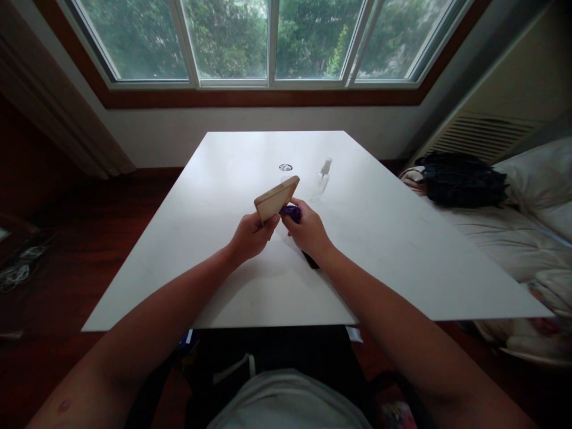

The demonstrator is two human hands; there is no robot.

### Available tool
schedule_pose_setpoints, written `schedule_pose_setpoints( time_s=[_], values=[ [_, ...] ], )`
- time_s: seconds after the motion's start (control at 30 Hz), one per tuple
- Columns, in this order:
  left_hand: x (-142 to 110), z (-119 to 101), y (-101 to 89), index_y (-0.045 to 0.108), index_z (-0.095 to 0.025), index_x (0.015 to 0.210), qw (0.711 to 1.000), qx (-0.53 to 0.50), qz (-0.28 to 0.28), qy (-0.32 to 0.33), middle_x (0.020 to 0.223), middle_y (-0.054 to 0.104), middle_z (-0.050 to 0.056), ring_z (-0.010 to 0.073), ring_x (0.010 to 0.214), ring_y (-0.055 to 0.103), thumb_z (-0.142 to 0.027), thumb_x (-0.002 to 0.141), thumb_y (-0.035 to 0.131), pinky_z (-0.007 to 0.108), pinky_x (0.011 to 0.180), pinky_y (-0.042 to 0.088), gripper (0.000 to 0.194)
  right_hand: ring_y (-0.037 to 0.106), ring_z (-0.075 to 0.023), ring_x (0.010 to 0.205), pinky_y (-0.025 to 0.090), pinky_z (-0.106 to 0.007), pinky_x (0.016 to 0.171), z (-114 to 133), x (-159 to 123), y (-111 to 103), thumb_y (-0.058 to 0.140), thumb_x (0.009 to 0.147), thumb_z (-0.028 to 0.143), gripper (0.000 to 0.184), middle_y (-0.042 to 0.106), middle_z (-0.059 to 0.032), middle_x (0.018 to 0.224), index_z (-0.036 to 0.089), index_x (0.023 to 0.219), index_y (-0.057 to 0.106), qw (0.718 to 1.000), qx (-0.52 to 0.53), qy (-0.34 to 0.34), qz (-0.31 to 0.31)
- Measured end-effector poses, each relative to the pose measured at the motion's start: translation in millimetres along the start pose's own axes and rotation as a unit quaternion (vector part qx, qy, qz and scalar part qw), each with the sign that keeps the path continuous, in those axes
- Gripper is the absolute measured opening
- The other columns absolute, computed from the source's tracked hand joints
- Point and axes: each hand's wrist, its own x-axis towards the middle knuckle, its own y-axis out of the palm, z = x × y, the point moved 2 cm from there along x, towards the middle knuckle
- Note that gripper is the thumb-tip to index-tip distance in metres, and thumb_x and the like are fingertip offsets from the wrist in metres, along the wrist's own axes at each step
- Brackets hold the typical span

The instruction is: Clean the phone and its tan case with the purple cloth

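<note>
My left hand [252, 237] is closed around the lower end of a yellowish, tray-like phone case [276, 201], which is tilted up over the table. Close beside it, my right hand [307, 227] grips a bunched purple cloth [292, 213] against or near the case's right side; exact contact is hard to make out. A dark flat object [310, 260] lies on the table, mostly hidden under my right hand and wrist. Past my hands a clear spray bottle [321, 179] with a white top stands upright.
The white table [201, 208] fills the middle, and a small round dark-rimmed spot [286, 167] shows toward its far side. To the right, a black bag [462, 179] sits on a bed [485, 238]. A window [268, 47] is beyond; cables [20, 268] lie on the floor at left.
</note>
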Motion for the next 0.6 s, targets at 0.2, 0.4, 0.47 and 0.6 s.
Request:
schedule_pose_setpoints(
  time_s=[0.2,0.4,0.47,0.6],
  values=[
    [4,-2,-3.2,0.056,-0.016,0.052,0.999,0.024,-0.034,-0.028,0.044,0.053,0.000,0.0081,0.042,0.046,-0.055,0.098,0.056,0.022,0.044,0.034,0.060,0.067,-0.0226,0.078,0.050,-0.034,0.071,4,-3,-1,0.063,0.089,0.037,0.026,0.073,-0.0059,0.090,0.022,0.110,0.062,0.996,-0.056,-0.047,-0.053],
    [3,2,0.3,0.056,-0.017,0.060,0.998,0.046,0.013,-0.035,0.046,0.055,-0.002,0.0087,0.042,0.050,-0.046,0.098,0.056,0.020,0.045,0.037,0.048,0.069,-0.0249,0.090,0.052,-0.037,0.077,14,-7,-7,0.067,0.087,0.037,0.029,0.074,-0.0081,0.103,0.023,0.111,0.060,0.989,-0.037,-0.092,-0.107],
    [1,1,2.4,0.055,-0.017,0.063,0.996,0.063,0.046,-0.038,0.046,0.054,-0.004,0.0086,0.041,0.050,-0.043,0.099,0.054,0.020,0.045,0.036,0.044,0.069,-0.0244,0.091,0.054,-0.037,0.079,16,-6,-9,0.067,0.087,0.035,0.030,0.073,-0.0076,0.105,0.023,0.113,0.059,0.986,-0.020,-0.103,-0.130],
    [0,-4,2.1,0.055,-0.018,0.066,0.991,0.108,0.079,-0.029,0.047,0.051,-0.006,0.0075,0.042,0.045,-0.039,0.098,0.052,0.019,0.046,0.033,0.038,0.068,-0.0228,0.093,0.055,-0.037,0.082,15,-4,-13,0.066,0.089,0.034,0.028,0.071,-0.0060,0.105,0.024,0.114,0.058,0.978,0.009,-0.119,-0.174]
  ],
)
